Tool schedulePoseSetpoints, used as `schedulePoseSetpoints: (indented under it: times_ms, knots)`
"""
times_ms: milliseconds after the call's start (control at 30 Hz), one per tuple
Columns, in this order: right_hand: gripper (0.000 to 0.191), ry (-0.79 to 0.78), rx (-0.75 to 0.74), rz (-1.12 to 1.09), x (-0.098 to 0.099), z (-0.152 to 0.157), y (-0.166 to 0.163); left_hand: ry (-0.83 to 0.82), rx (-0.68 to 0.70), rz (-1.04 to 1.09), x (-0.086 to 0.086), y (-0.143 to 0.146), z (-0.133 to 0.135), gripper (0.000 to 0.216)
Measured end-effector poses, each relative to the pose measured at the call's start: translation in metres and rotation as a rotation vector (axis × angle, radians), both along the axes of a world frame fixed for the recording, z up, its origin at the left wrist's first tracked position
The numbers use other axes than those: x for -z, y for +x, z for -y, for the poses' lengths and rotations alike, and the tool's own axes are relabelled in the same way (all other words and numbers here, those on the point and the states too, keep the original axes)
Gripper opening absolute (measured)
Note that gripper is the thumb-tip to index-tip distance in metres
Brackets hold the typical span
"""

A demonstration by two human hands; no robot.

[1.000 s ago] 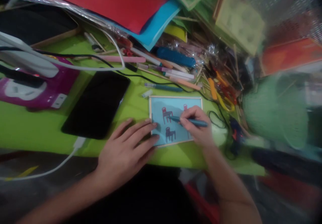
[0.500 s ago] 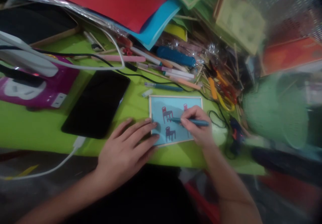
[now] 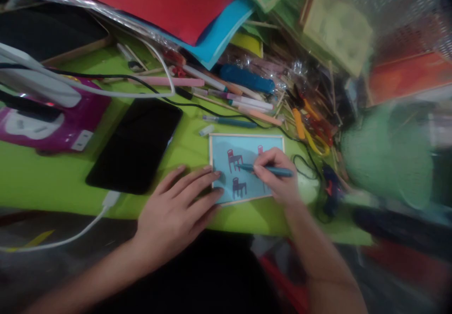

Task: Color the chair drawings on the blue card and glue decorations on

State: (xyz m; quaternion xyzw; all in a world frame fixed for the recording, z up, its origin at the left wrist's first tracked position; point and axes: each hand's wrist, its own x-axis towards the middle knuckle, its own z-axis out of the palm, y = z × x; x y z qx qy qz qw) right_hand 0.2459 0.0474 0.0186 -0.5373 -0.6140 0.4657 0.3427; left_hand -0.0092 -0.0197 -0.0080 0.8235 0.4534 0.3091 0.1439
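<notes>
Nearest the body, 7 o'clock: left hand [image 3: 176, 210] lies palm down on the green table [image 3: 42, 177], holding nothing.
Left fingers [image 3: 208, 175]: extended and slightly fanned; the tips press the card's 9 o'clock edge.
Right hand [image 3: 278, 177]: rests on the card's 3 o'clock half, wrist running off toward 5 o'clock.
Right fingers: closed in a writing pinch around the pen; the exact finger count on the barrel cannot be told.
Pen [image 3: 249, 167]: teal, lying almost level, tip pointing to 9 o'clock and meeting the card beside the upper drawn chair.
Card [image 3: 226, 151]: light blue, pale border, flat on the table at frame centre; two dark chair figures [image 3: 239, 188] show fully, and a third is partly covered by the right hand.
Step in hand (judgement): line or colour work on the chair figures, mid-stroke.
Next move calls for (judgement): steady downward pressure from the left fingertips so that the card does not slide, and short, controlled strokes from the pen tip.
Phone [image 3: 136, 144]: dark screen, at 9 o'clock of the card, clear of both hands.
White cable [image 3: 81, 231]: runs from the phone's near end toward 8 o'clock.
Spare blue pen [image 3: 229, 122]: lies just beyond the card at 12 o'clock.
Scissors [image 3: 310, 130]: yellow-handled, at 2 o'clock.
Red sheet [image 3: 158, 3]: far edge, 11 o'clock, stacked with other coloured sheets.
</notes>
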Motion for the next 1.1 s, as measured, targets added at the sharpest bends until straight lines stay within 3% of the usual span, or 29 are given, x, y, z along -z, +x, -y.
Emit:
schedulePoseSetpoints:
  times_ms: [1100]
  knots:
    - [0.016,-0.010,0.007,-0.047,0.0001,0.0003,0.0004,0.008,0.005,-0.006,-0.0003,0.0006,-0.0001,0.020]
